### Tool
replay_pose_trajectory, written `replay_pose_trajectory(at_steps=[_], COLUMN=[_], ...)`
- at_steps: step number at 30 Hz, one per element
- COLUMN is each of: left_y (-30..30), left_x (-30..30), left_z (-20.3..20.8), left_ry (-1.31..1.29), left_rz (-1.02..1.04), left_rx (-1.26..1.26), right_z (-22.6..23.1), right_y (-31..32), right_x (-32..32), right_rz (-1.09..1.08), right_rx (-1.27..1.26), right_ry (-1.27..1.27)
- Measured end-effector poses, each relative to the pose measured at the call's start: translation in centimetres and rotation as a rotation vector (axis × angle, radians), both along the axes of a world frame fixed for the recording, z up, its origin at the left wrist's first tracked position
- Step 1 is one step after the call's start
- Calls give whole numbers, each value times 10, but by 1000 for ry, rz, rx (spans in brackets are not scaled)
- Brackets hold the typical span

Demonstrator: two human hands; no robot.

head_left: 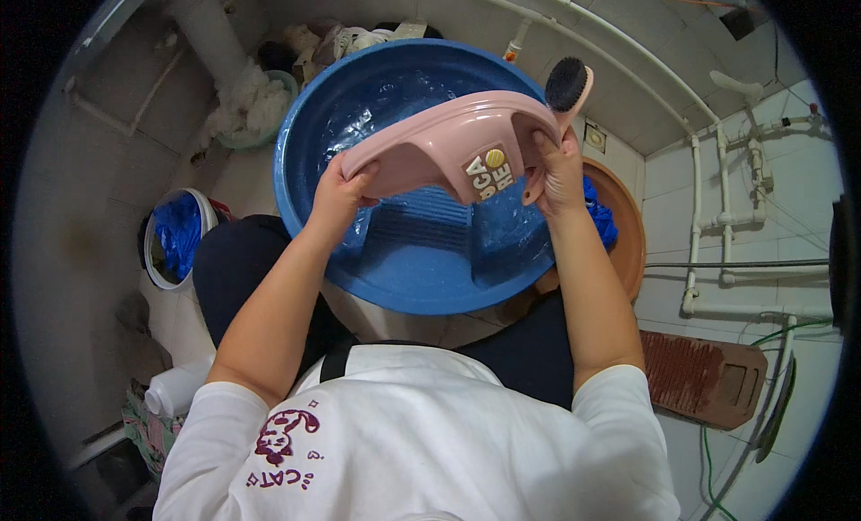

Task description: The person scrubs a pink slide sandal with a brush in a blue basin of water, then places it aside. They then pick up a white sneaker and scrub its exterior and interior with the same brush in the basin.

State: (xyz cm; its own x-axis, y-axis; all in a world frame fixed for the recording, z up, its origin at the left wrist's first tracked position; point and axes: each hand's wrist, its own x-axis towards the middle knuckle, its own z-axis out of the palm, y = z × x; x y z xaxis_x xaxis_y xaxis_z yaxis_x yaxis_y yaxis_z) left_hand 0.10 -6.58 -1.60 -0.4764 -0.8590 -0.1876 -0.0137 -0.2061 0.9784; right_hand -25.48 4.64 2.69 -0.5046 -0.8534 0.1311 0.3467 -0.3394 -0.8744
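Note:
A pink plastic stool [408, 137] with raised lettering and a round yellow mark on its side is held tilted over a big blue basin [421, 297]. My left hand [341, 196] is closed on its left end, thumb on the near face. At the right end, my right hand [565, 176] grips the stool together with a pink-handled scrub brush [565, 84]. The dark bristles stick up beyond that hand, and the handle's end shows below the fingers. Water glints in the basin, and a ridged washboard surface [417, 230] is moulded into its near wall.
An orange-brown tub [632, 207] with a blue plastic bag [598, 218] stands right of the basin. At left is a white bucket [211, 218] lined with blue plastic. A brown washboard [700, 377] lies at lower right. White pipes [693, 225] run along the right wall.

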Motion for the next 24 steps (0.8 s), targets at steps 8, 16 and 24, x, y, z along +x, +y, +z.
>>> replay_pose_trajectory(at_steps=[8,16,24], left_y=[0,1,0], left_x=[4,4,3], left_z=[2,6,-2], left_ry=[80,-114,96], left_rz=[-43,-87,-63], left_rx=[-126,-283,-182], right_z=[-2,-2,-7], right_y=[4,2,1], right_x=[-9,-8,-12], right_rz=[65,10,13], right_rx=[-57,-66,-59], right_ry=[9,47,35])
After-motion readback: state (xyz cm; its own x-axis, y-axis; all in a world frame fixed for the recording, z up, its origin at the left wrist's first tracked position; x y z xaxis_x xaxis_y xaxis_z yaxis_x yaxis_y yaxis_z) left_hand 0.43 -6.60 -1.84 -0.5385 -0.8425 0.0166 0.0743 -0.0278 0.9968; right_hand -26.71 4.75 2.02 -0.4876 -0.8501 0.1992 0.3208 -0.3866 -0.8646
